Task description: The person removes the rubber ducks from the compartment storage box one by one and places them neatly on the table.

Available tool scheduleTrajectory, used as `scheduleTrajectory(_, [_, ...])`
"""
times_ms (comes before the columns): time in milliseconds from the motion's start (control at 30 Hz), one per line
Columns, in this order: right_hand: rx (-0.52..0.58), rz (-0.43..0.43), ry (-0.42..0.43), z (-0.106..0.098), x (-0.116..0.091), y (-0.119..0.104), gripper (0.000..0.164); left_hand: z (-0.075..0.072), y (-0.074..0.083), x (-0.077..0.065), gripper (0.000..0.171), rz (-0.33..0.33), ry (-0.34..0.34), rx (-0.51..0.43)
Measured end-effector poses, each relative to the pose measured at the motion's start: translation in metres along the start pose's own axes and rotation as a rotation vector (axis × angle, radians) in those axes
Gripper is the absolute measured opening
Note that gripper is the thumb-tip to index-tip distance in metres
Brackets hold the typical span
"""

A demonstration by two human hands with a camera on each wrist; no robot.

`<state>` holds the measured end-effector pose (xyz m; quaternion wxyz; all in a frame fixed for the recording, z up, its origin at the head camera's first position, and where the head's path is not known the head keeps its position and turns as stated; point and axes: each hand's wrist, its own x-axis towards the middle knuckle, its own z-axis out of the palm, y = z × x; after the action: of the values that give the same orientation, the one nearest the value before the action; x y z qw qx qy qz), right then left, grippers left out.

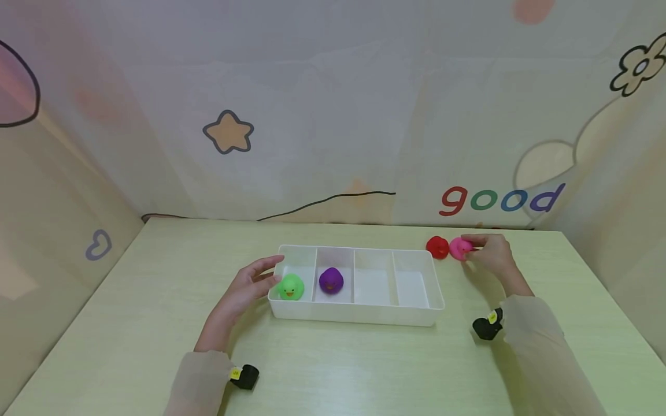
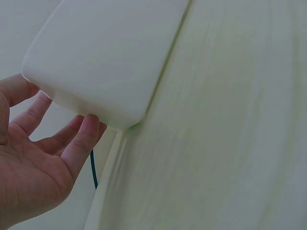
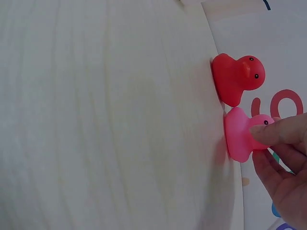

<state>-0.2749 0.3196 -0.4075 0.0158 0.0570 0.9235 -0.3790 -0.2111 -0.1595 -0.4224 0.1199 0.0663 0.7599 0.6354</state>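
Note:
In the head view, a white box point(image 1: 359, 315) with several compartments stands on the table. A green rubber duck point(image 1: 291, 287) sits in its leftmost compartment, and a purple duck point(image 1: 331, 281) in the one beside it. My left hand point(image 1: 252, 286) is at the box's left end; its fingertips touch the white end wall point(image 2: 100, 57) in the left wrist view. On the right, my right hand point(image 1: 491, 254) pinches a pink rubber duck point(image 3: 238, 135) by the head with thumb and fingers. The pink duck stands on the table, right beside a red duck point(image 3: 235, 76).
Behind the table point(image 1: 333, 370) hangs a printed cloth point(image 1: 322, 115) with a star and the word "good". Both ducks outside the box are near the table's back edge. A small black device point(image 1: 488, 326) is on the right wrist, another point(image 1: 245, 377) on the left.

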Motion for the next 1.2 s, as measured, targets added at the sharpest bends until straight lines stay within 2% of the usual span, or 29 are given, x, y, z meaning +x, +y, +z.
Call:
scheduleTrajectory(300, [0.011, -0.025, 0.008, -0.003, -0.001, 0.001, 0.049, 0.000, -0.001, 0.000, 0.046, -0.013, 0.003, 0.002])
scheduleTrajectory(600, [0.139, -0.133, 0.095, -0.011, -0.012, -0.007, 0.052, 0.001, 0.002, -0.001, 0.047, -0.014, 0.001, -0.003])
scheduleTrajectory(767, [0.198, -0.183, 0.067, -0.006, -0.023, -0.016, 0.052, 0.001, 0.002, 0.000, 0.047, 0.001, -0.013, -0.007])
scheduleTrajectory(967, [0.238, -0.176, -0.002, 0.001, -0.039, -0.035, 0.056, 0.001, 0.003, 0.000, 0.047, -0.004, -0.009, -0.007])
scheduleTrajectory(1200, [0.200, -0.261, -0.010, 0.010, -0.060, -0.061, 0.054, 0.002, 0.003, 0.000, 0.046, -0.007, -0.009, -0.006])
